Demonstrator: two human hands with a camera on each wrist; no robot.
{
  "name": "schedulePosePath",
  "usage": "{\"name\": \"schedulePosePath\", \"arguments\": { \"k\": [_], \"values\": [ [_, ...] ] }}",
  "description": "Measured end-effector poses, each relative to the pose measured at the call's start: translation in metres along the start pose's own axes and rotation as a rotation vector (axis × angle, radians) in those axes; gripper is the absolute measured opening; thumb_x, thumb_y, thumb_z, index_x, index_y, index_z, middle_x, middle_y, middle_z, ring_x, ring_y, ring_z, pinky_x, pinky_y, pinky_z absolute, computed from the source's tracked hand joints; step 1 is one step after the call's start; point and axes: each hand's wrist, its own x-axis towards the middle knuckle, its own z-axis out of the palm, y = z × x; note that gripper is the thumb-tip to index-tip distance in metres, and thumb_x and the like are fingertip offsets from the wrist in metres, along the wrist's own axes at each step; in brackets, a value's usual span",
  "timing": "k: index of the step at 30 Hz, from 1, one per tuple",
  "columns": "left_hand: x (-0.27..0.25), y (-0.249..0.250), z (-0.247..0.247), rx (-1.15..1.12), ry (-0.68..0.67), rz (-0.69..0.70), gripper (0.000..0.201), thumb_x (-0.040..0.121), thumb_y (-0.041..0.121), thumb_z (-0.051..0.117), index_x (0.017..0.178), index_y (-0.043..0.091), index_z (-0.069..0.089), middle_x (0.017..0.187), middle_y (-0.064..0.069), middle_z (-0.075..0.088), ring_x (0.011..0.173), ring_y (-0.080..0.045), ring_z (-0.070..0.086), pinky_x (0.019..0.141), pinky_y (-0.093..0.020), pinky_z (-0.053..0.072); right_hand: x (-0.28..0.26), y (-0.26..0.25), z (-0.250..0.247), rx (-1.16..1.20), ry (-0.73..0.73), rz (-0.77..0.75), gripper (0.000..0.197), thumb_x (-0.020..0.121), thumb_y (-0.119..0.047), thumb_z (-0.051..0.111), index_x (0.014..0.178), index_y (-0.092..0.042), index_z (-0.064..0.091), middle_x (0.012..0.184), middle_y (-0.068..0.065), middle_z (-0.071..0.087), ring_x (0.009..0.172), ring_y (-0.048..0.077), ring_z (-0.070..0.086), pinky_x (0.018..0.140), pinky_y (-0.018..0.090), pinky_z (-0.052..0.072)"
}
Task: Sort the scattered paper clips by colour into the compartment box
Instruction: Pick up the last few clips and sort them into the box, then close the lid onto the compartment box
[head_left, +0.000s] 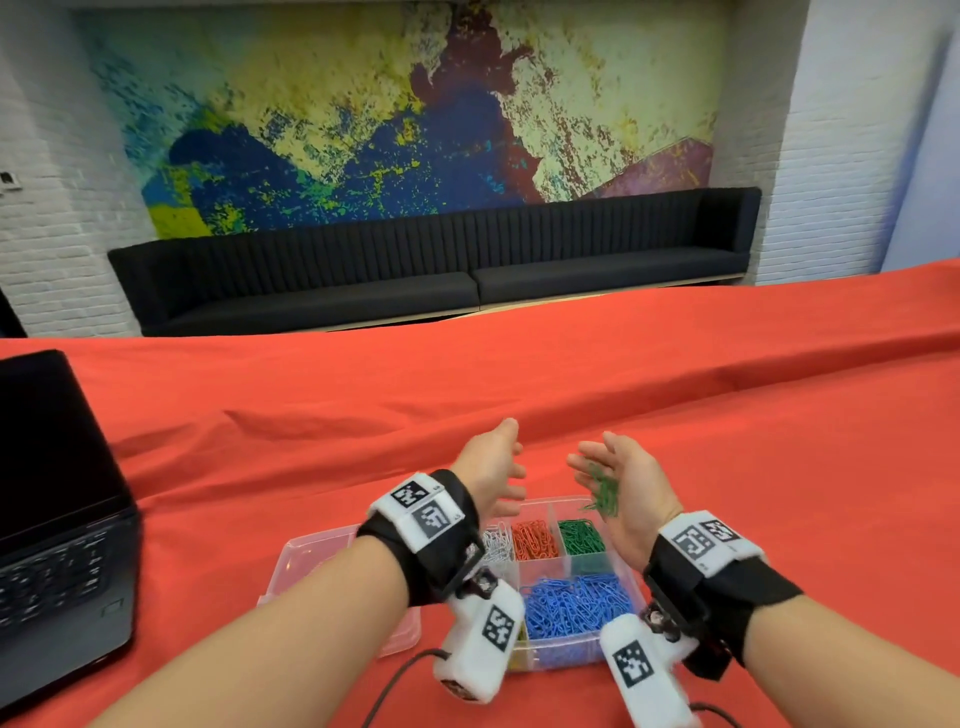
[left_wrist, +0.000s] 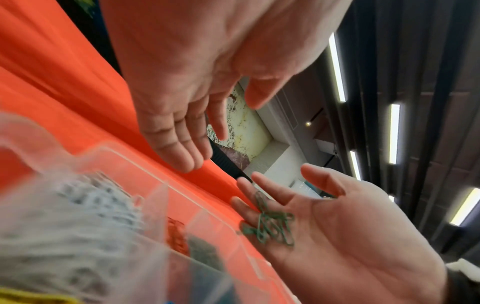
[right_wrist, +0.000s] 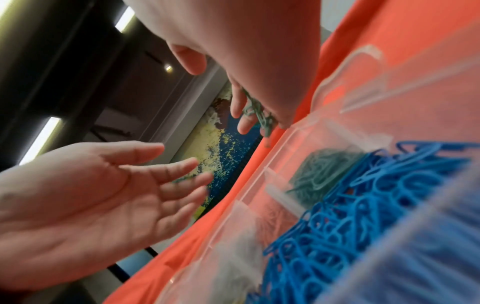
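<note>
At 9 o'clock on the desk (head_left: 675, 364) sat a dark laptop (head_left: 57, 509), its key legends too blurred to read. Just right of it, the left hand (head_left: 493, 462) hung over the far-left part of the compartment box (head_left: 306, 551), fingers straight and spread, holding nothing. The box lay at 6 o'clock, with white, red and green clips in its 3 far cells and blue clips (head_left: 576, 603) in the big near cell. At the box's 1 o'clock corner the right hand (head_left: 623, 488) was tilted palm-inward, flat and relaxed, with a small clump of green paper clips (head_left: 602, 491) lying loose on it and sliding toward the green cell (head_left: 582, 538). The step looked like tipping green clips in; next, the left hand would likely need to brush off stragglers. The wrist bands bore only black-and-white square codes, with no readable words.
</note>
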Motion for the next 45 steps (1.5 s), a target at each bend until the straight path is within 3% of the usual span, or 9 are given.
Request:
{"name": "schedulePosePath", "arguments": {
  "k": [6,10,13,15,20,28,34,39,45],
  "values": [
    [-0.016,-0.024,-0.068,0.638,0.124,0.126,0.011,0.092,0.017,0.051,0.087,0.011,0.059,0.073,-0.005,0.052,0.053,-0.015,0.045,0.042,-0.018,0.037,0.005,0.005,0.006,-0.265,-0.11,-0.01,0.028,0.1,-0.033,0.036,0.097,-0.019,0.06,0.112,0.01,0.064,0.119,0.026,0.052,0.115,0.046,0.024],
    [-0.023,-0.047,-0.117,1.129,0.173,0.032,0.011,0.086,0.028,0.057,0.092,0.019,0.06,0.087,0.001,0.06,0.076,-0.016,0.057,0.064,-0.02,0.042,0.002,-0.002,0.006,-0.438,-0.127,-0.061,0.022,0.098,-0.022,0.043,0.107,-0.013,0.061,0.113,0.009,0.064,0.112,0.026,0.057,0.098,0.035,0.04],
    [-0.024,-0.062,-0.145,1.386,0.22,-0.124,0.039,0.084,0.047,0.055,0.114,0.022,0.053,0.117,-0.005,0.047,0.107,-0.025,0.051,0.091,-0.031,0.044,-0.003,-0.008,-0.007,-0.915,-0.109,-0.137,0.028,0.093,-0.01,0.047,0.118,-0.009,0.059,0.114,0.005,0.062,0.076,0.013,0.06,0.06,0.02,0.045],
    [-0.024,-0.071,-0.159,1.447,0.245,-0.216,0.049,0.084,0.046,0.053,0.126,0.022,0.045,0.129,-0.008,0.04,0.117,-0.03,0.047,0.099,-0.034,0.042,-0.005,-0.008,-0.019,-1.258,-0.064,-0.126,0.027,0.092,-0.018,0.05,0.115,-0.007,0.058,0.108,0.006,0.063,0.068,0.011,0.059,0.059,0.025,0.05],
    [-0.019,-0.087,-0.185,1.265,0.302,-0.283,0.064,0.077,0.041,0.065,0.129,0.013,0.041,0.121,-0.008,0.055,0.105,-0.023,0.059,0.085,-0.027,0.049,-0.016,0.001,-0.035,-1.283,-0.19,0.084,0.026,0.099,-0.025,0.045,0.087,-0.005,0.057,0.059,0.0,0.052,0.037,0.008,0.049,0.036,0.017,0.04],
    [-0.048,-0.091,-0.22,0.806,0.334,-0.343,0.043,0.061,0.037,0.087,0.068,0.005,0.06,0.046,-0.005,0.051,0.039,-0.018,0.043,0.041,-0.018,0.031,-0.057,0.024,-0.018,-1.056,-0.287,-0.33,0.013,0.094,-0.013,0.051,0.107,-0.014,0.051,0.088,0.003,0.063,0.063,0.009,0.056,0.052,0.017,0.045],
    [-0.066,-0.108,-0.249,0.544,0.338,-0.36,0.052,0.043,0.042,0.094,0.065,0.004,0.065,0.049,-0.009,0.049,0.043,-0.017,0.04,0.048,-0.024,0.032,-0.097,0.035,0.007,-0.927,-0.387,-0.36,0.01,0.092,-0.006,0.052,0.101,-0.012,0.052,0.086,0.004,0.061,0.058,0.007,0.055,0.048,0.015,0.045],
    [-0.077,-0.107,-0.274,0.07,0.436,-0.167,0.011,0.081,-0.002,0.07,0.086,-0.005,0.06,0.072,-0.014,0.05,0.051,-0.018,0.045,0.051,-0.029,0.042,-0.106,0.049,0.022,-0.874,-0.388,-0.275,0.01,0.094,-0.009,0.05,0.1,-0.016,0.051,0.085,0.01,0.063,0.052,0.014,0.058,0.041,0.024,0.047],
    [-0.107,-0.088,-0.291,-0.089,0.468,0.054,0.013,0.092,-0.004,0.052,0.094,0.007,0.058,0.069,-0.008,0.054,0.052,-0.015,0.044,0.042,-0.019,0.044,-0.108,0.066,0.036,-0.815,-0.413,-0.163,0.014,0.095,-0.003,0.048,0.109,-0.006,0.049,0.065,0.01,0.056,0.037,0.014,0.049,0.035,0.022,0.043]
  ]
}}
